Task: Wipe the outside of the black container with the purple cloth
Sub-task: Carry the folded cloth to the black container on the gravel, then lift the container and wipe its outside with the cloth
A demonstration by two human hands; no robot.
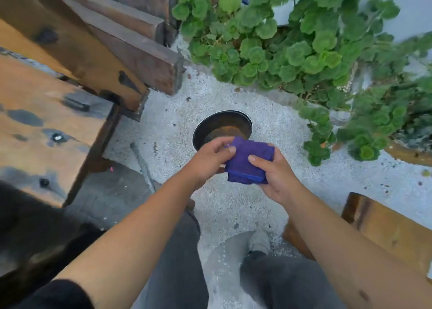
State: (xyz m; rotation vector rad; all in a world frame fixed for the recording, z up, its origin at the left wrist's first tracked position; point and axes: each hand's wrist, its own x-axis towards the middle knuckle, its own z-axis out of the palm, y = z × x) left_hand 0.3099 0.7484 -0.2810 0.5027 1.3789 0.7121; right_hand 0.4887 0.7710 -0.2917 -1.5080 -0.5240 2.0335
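Note:
A folded purple cloth is held in front of me by both hands. My left hand pinches its left edge with thumb and fingers. Under the right side of the cloth lies my right hand, thumb pressed on top. The black container, a round pot with a rusty brown inside, stands on the gravel ground just beyond the cloth. My left hand and the cloth hide its near rim.
Worn wooden benches or steps fill the left side. A wooden seat edge is at the lower right. Green leafy plants grow behind and right of the pot. My legs and a grey shoe are below.

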